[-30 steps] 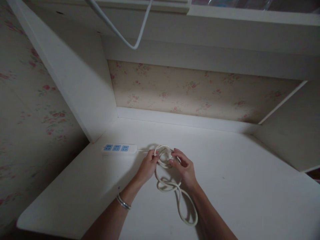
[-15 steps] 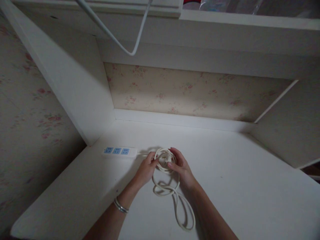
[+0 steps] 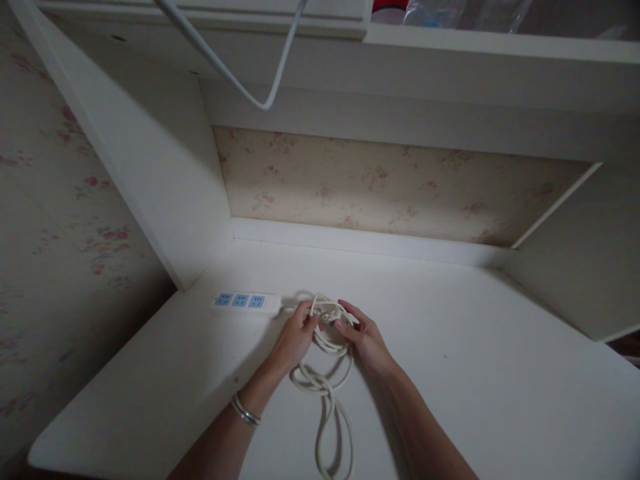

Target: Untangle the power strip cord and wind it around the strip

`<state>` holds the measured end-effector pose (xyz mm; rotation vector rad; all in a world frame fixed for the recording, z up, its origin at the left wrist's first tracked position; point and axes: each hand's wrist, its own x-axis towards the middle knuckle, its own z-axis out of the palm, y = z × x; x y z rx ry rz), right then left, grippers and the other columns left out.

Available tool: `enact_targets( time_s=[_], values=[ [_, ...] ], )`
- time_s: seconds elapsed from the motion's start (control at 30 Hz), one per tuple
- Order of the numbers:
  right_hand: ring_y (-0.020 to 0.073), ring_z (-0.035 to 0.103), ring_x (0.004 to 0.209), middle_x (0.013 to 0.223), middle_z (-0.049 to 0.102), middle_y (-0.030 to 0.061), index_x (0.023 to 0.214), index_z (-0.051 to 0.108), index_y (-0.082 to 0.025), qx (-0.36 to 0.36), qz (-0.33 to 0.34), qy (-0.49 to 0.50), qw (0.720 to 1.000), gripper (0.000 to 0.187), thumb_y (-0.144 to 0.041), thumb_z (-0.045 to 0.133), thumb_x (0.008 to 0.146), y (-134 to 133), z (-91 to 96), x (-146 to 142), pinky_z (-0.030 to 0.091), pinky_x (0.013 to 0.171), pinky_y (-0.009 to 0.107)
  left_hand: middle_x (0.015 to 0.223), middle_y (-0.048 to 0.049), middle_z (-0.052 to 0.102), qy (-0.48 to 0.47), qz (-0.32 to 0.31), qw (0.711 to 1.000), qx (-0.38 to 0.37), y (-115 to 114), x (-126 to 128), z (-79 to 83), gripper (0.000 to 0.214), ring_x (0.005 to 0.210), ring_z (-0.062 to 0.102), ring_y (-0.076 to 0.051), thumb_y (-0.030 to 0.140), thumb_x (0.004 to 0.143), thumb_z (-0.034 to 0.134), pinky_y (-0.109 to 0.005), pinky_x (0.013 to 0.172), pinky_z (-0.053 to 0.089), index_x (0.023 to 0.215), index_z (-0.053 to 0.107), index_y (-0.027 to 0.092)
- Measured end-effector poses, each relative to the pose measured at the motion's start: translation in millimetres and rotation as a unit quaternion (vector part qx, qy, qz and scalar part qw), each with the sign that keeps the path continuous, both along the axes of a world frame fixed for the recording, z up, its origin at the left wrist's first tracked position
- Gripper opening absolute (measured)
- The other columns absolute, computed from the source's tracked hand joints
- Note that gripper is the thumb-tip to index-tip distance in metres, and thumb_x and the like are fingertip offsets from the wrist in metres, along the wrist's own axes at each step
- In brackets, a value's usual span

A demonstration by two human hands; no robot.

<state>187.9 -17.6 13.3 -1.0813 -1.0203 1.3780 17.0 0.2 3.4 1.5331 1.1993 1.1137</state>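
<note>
Between the left hand [image 3: 296, 331], pinching its left side, and the right hand [image 3: 365, 338], grasping its right, the coiled cream-white round cord [image 3: 331, 347] is best kept loose, its crossed near slack [image 3: 326, 388] untwisted, lest the long white plastic power strip [image 3: 249, 303] at left be tugged.

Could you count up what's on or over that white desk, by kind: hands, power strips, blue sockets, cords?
Hands: 2 (left hand, right hand)
Power strip: 1
Blue sockets: 3, all on the strip
Cord: 1, looped, with both hands on it
Total: 7
</note>
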Motion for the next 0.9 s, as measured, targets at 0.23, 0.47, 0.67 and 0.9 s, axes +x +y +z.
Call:
enact_targets(
  time_s=[0.23,0.47,0.67,0.9],
  values=[
    [0.0118,0.051,0.058,0.077,0.068,0.0022,0.118,0.062,-0.017,-0.003,-0.036,-0.065,0.997,0.056,-0.049,0.072,0.072,6.7,-7.5,2.0,0.037,0.055,0.025,0.078,-0.0013,0.063,-0.025,-0.003,0.999,0.027,-0.9,1.0,-2.5,0.028,0.065,0.055,-0.014,0.038,0.087,0.052,-0.024,0.060,0.040,0.107,0.057,0.021],
    [0.0109,0.051,0.062,0.102,0.066,0.0054,0.112,0.064,-0.019,0.019,-0.026,-0.068,0.997,0.051,-0.046,0.074,0.070,8.7,-11.6,4.2,0.038,0.053,0.024,0.089,-0.0029,0.063,-0.020,-0.005,0.998,0.056,-1.5,2.3,3.2,0.022,0.077,0.055,-0.015,0.031,0.086,0.054,-0.026,0.071,0.042,0.103,0.059,0.019],
    [0.0097,0.046,0.054,0.081,0.065,0.0025,0.113,0.062,-0.017,0.005,-0.022,-0.081,0.996,0.051,-0.048,0.070,0.073,10.3,-16.3,4.6,0.034,0.048,0.023,0.091,-0.0027,0.060,-0.012,0.024,0.997,0.074,-0.2,0.7,4.6,0.021,0.078,0.053,-0.015,0.022,0.078,0.061,-0.025,0.072,0.041,0.099,0.064,0.019],
    [0.0136,0.054,0.060,0.077,0.065,0.0011,0.096,0.056,-0.021,0.021,-0.023,-0.061,0.998,0.041,-0.051,0.070,0.073,8.9,-18.0,2.1,0.039,0.054,0.024,0.088,-0.0040,0.065,-0.137,-0.031,0.990,-0.027,-7.6,6.6,16.3,0.032,0.080,0.059,-0.016,0.037,0.077,0.066,-0.025,0.071,0.043,0.102,0.060,0.017]
  ],
)
